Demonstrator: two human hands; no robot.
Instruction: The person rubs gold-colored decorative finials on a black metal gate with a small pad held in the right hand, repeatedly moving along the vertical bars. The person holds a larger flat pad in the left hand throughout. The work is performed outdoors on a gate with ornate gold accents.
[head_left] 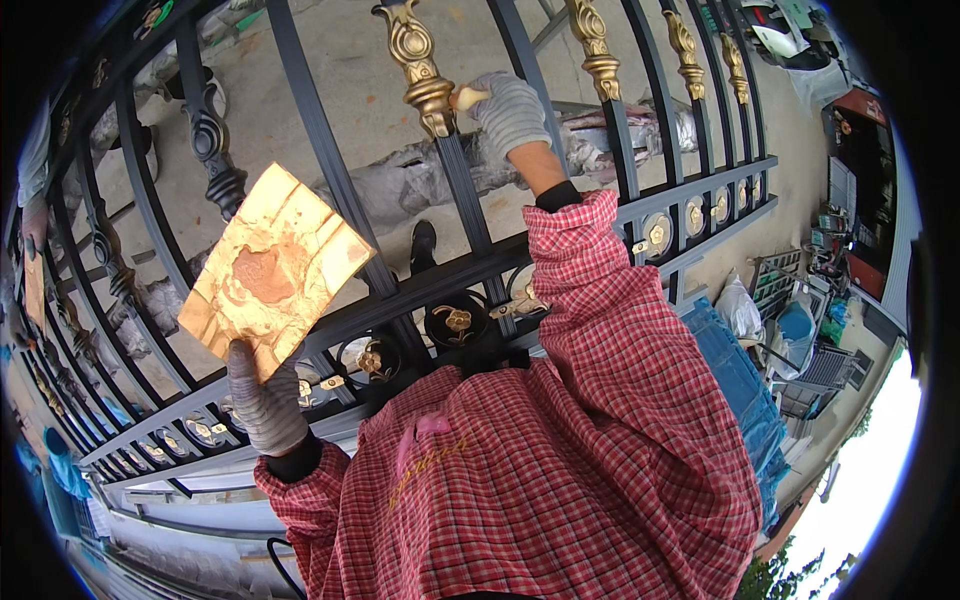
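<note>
My left hand [265, 405], in a grey striped glove, grips the lower corner of a square gold-smeared palette board [318, 240] with a brown-gold paint patch in its middle. At the upper middle my right hand [512, 115], gloved too, is closed around a small pale dabber [466, 98], perhaps a sponge; its exact kind is unclear. The dabber touches the lower part of a gold cast ornament [408, 50] on a bar of the black metal gate [465, 190]. Left of it, a similar ornament [207, 125] is mostly black.
More gold ornaments [597, 55] run along the bars to the right. Gold flowers [457, 320] sit inside rings along a rail. A wrapped bundle [385, 185] lies beneath the gate. Another person's hand [35, 215] shows at the far left. Blue sheeting [740, 390] lies at the right.
</note>
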